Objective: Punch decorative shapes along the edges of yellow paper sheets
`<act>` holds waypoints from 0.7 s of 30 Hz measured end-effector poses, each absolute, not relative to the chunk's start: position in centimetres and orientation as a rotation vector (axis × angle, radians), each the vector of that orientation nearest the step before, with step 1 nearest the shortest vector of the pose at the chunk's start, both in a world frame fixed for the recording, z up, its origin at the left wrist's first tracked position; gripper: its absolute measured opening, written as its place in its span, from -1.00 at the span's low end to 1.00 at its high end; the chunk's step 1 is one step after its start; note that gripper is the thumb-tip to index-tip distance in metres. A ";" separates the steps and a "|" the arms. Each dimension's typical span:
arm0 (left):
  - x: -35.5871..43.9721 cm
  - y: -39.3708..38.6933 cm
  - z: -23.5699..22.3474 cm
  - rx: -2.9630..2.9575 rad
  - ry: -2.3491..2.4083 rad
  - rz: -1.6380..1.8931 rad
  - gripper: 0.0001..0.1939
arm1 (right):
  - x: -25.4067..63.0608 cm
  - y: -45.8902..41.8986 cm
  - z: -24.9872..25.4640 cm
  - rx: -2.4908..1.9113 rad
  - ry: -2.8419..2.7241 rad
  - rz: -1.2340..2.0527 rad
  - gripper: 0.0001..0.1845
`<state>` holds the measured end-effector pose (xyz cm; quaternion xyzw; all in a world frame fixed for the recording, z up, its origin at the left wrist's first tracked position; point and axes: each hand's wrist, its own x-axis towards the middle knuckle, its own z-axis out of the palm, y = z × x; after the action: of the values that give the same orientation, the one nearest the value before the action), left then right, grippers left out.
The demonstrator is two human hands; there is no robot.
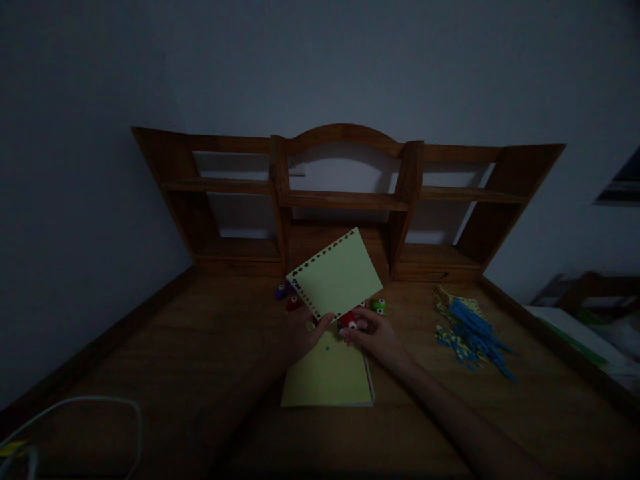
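My left hand [303, 333] pinches the lower edge of a pale yellow sheet of paper [340, 277], thumb on top. The sheet is tilted above the desk, and small shaped holes run along its upper and left edges. In my right hand [377, 339] is a small red craft punch [349, 321] with a white round spot, held at the sheet's lower edge. Whether the paper sits inside the punch's slot, I cannot tell. Under my hands lies a stack of coloured paper [325, 377], yellow on top, with a tiny blue bit on it.
Behind the sheet are a purple punch [281, 291], another red punch [292, 304] and green punches [379, 306]. To the right lies a heap of blue paper strips [473, 327] with yellow scraps. A wooden shelf [345, 200] lines the back; a white cable [95, 399] curls at front left.
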<state>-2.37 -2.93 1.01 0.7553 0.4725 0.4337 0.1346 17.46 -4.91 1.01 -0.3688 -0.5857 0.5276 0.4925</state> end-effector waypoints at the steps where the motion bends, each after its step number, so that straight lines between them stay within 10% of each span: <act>1: -2.4 -2.9 1.0 2.189 1.356 1.261 -0.68 | 17.5 -4.9 1.0 -0.899 -1.425 1.277 -0.52; 21: -2.3 -3.0 1.0 2.226 1.374 1.207 -0.65 | 17.6 -5.0 1.5 -0.918 -1.433 1.261 -0.64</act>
<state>-2.30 -3.03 1.04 0.7661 0.4729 0.4154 0.1299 17.58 -4.99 1.49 -0.3781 -0.5898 0.5190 0.4898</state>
